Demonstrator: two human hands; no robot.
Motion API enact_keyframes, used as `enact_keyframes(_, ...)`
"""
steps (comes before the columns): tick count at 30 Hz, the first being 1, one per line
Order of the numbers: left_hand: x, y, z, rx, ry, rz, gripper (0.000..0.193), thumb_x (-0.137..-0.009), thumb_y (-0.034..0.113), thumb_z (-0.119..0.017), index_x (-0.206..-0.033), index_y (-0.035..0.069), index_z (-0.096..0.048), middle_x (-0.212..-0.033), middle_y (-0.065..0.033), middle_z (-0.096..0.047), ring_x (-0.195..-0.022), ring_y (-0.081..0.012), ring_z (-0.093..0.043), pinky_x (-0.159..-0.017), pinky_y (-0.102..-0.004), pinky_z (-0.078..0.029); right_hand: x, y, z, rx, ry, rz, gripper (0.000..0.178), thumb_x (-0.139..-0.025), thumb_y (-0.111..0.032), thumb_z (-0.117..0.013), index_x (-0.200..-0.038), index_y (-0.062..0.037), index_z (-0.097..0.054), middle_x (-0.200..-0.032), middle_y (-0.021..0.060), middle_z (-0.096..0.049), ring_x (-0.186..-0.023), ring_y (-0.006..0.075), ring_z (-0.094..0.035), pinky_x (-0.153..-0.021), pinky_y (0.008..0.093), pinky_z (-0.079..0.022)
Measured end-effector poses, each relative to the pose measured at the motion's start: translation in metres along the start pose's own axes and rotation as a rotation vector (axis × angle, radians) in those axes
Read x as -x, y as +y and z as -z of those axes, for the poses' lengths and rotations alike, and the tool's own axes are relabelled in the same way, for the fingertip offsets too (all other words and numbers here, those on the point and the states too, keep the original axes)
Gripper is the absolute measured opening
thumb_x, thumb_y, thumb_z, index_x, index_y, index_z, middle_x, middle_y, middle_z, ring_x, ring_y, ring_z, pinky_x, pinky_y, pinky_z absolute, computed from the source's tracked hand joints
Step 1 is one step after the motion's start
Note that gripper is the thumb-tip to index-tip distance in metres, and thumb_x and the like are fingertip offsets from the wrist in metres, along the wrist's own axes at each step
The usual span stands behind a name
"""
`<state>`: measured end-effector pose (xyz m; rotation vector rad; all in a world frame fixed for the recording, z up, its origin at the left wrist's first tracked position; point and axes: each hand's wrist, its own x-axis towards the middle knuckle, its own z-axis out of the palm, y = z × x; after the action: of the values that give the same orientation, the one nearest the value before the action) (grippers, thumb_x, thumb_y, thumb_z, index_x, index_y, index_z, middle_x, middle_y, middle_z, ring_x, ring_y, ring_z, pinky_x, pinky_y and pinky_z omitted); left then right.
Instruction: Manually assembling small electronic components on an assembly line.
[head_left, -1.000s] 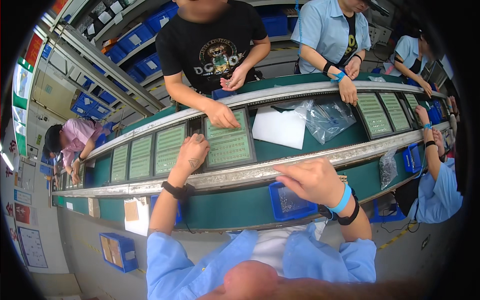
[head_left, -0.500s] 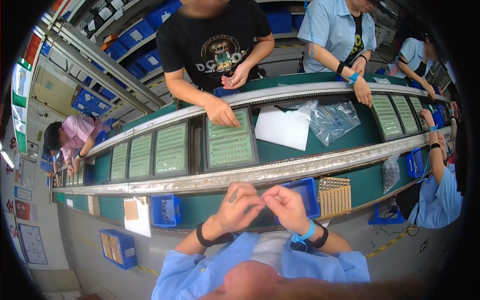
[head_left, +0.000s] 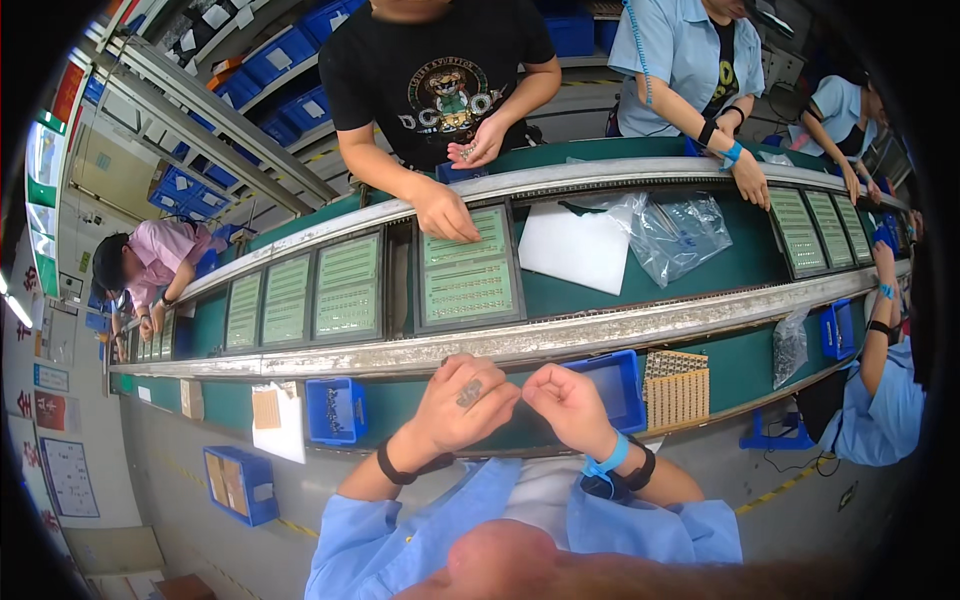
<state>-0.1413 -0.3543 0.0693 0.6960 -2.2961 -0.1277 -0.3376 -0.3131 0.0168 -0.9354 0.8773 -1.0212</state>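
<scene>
My left hand [head_left: 463, 408] is closed, its curled fingers pointing right and its back turned up. Facing it, my right hand [head_left: 572, 410] pinches thumb and forefinger together, close to the left fingertips. Whatever the fingers hold, if anything, is too small or hidden to make out. Both hands hover over the near side of the bench, short of the metal conveyor rail [head_left: 440, 348]. Behind my right hand stands a blue bin [head_left: 632, 400]. Beyond the rail lies a green circuit board panel [head_left: 466, 292] in a dark frame, touched by the hand [head_left: 447, 212] of a person opposite.
More framed panels [head_left: 347, 287] line the conveyor at left and right. A white sheet [head_left: 570, 250] and a clear plastic bag [head_left: 680, 240] lie between the rails. Nearer are a blue bin of small dark parts [head_left: 335, 410] and tan perforated boards [head_left: 678, 388]. Several co-workers stand around.
My left hand has rolled so its back shows more, and its fingers have curled in. My right hand remains pinched. The view has shifted slightly.
</scene>
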Motion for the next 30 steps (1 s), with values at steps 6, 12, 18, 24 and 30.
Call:
enact_keyframes(6,0.006,-0.073,0.021,-0.277,-0.035,0.152,0.02,-0.074,0.002,-0.08,-0.09,0.008,-0.068,-0.089,-0.006,-0.061,-0.089,-0.0282,-0.061,-0.081,-0.0424,-0.047,0.001,-0.019,0.005,0.146,0.013,-0.016,0.017,-0.101,-0.004,-0.064,-0.116,0.0006,-0.067,-0.075,-0.0094,-0.059,-0.066,-0.0034,-0.044,-0.059,0.0164,-0.034)
enact_keyframes(12,0.021,-0.142,0.001,-0.3,-0.076,0.306,0.009,-0.084,0.004,-0.074,-0.091,0.007,-0.068,-0.091,-0.0081,-0.06,-0.091,-0.0306,-0.06,-0.081,-0.0426,-0.046,0.012,-0.022,0.028,0.097,0.056,0.025,0.02,-0.102,-0.005,-0.063,-0.12,0.0009,-0.068,-0.074,-0.01,-0.059,-0.067,-0.0036,-0.045,-0.06,0.0154,-0.034)
enact_keyframes(18,0.027,-0.151,-0.014,-0.355,-0.133,0.326,0.008,-0.086,0.007,-0.074,-0.092,0.007,-0.069,-0.091,-0.0077,-0.059,-0.092,-0.0305,-0.059,-0.081,-0.043,-0.046,0.019,-0.016,0.039,0.114,0.113,0.049,0.018,-0.102,-0.004,-0.063,-0.118,0.0015,-0.069,-0.077,-0.0096,-0.06,-0.068,-0.0031,-0.046,-0.06,0.0163,-0.035)
enact_keyframes(24,0.028,-0.152,-0.016,-0.356,-0.133,0.34,0.008,-0.086,0.007,-0.074,-0.092,0.006,-0.069,-0.091,-0.007,-0.059,-0.092,-0.0298,-0.059,-0.08,-0.0423,-0.046,0.021,-0.026,0.044,0.399,0.078,-0.063,0.015,-0.099,-0.007,-0.066,-0.111,0.0,-0.07,-0.079,-0.0014,-0.065,-0.068,0.0025,-0.053,-0.061,0.0205,-0.04)
enact_keyframes(30,0.03,-0.155,-0.016,-0.388,-0.144,0.308,0.006,-0.085,0.008,-0.074,-0.09,0.009,-0.069,-0.092,-0.0051,-0.059,-0.091,-0.0278,-0.059,-0.08,-0.041,-0.048,0.027,-0.019,0.052,0.979,0.025,0.132,0.014,-0.094,-0.007,-0.067,-0.106,-0.0007,-0.07,-0.086,0.0113,-0.067,-0.076,0.0241,-0.066,-0.071,0.0342,-0.053)
